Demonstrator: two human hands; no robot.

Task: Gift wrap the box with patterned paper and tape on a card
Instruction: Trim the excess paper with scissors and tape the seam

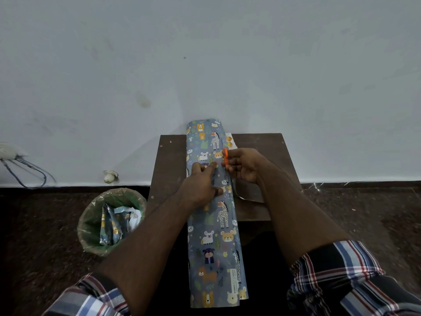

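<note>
While the left hand [203, 179] is pressing with straight fingers on the patterned wrapping paper [213, 224], the right hand [245, 165] is grasping orange scissors [225, 157] in its grip at the paper's right edge. The paper is lying as a long loose roll across the small brown table [262, 142], passing under the left grip and hanging toward the person. Just beyond the right grip, a white card [230, 142] with golden marks is showing from under the paper. Left of the left grip, a lined bin [111, 222] is holding paper scraps.
</note>
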